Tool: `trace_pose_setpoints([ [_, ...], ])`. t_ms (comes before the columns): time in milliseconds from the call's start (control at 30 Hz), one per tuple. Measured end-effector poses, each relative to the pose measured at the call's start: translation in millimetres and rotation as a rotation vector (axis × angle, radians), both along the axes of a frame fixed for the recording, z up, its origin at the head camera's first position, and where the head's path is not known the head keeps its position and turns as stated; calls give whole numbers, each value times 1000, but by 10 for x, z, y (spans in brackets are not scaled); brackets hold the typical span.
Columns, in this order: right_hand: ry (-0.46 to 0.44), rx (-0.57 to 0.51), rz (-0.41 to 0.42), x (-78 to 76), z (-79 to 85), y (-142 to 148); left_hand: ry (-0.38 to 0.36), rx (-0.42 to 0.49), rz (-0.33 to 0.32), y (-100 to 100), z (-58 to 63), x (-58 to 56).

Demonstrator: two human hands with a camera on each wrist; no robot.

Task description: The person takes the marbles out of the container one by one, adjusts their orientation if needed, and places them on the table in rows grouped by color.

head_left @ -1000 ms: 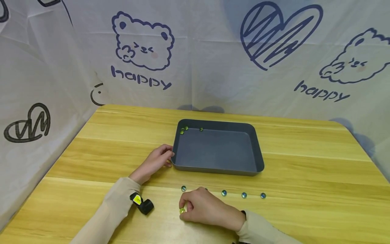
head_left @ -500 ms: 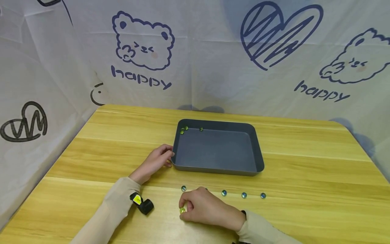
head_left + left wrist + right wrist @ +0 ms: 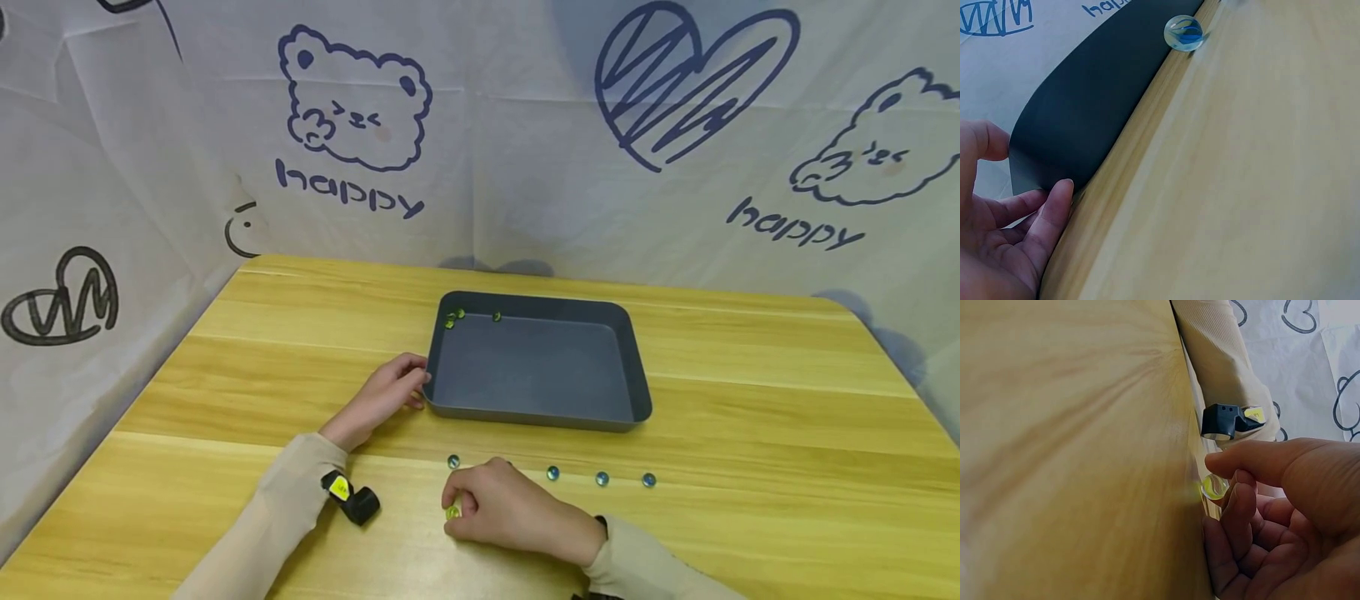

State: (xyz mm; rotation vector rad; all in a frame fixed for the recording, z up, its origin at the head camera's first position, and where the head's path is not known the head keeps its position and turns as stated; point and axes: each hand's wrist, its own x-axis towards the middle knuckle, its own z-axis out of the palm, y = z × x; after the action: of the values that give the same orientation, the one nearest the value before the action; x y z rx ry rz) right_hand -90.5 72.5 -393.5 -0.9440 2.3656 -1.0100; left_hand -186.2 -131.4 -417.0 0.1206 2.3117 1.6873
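In the head view, my left hand [image 3: 378,396] holds the left end of a dark grey baking tray [image 3: 540,421]; its digits bear on the wall at that corner in the left wrist view. Between the thumb and index finger of my right hand [image 3: 510,508] a clear marble with a yellow swirl [image 3: 1214,487] is pinched, low over the wooden table. Several yellow-green marbles [image 3: 450,323] lie in the tray's far left corner, with another marble [image 3: 497,317] along the back wall.
A row of blue-swirled marbles [image 3: 552,472] lies on the table [image 3: 750,500] in front of the tray; my right hand partly hides one. A black wrist camera [image 3: 360,504] sticks out from my left sleeve. A white cloth [image 3: 525,192] with drawings hangs behind the table.
The yellow marble has shifted slightly up within my right fingertips. My left hand and the tray stay in place; the head view has shifted a little.
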Motion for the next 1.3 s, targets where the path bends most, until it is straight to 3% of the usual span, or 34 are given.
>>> trace_pose_setpoints([
  [933, -36, -14, 4, -4, 38, 22, -4, -4, 1, 2, 20, 8],
  [1133, -88, -67, -28, -54, 251, 128, 6, -2, -12, 1, 23, -2],
  [1300, -6, -114, -123, -169, 487, 322, -9, -1, 0, -1, 19, -1],
])
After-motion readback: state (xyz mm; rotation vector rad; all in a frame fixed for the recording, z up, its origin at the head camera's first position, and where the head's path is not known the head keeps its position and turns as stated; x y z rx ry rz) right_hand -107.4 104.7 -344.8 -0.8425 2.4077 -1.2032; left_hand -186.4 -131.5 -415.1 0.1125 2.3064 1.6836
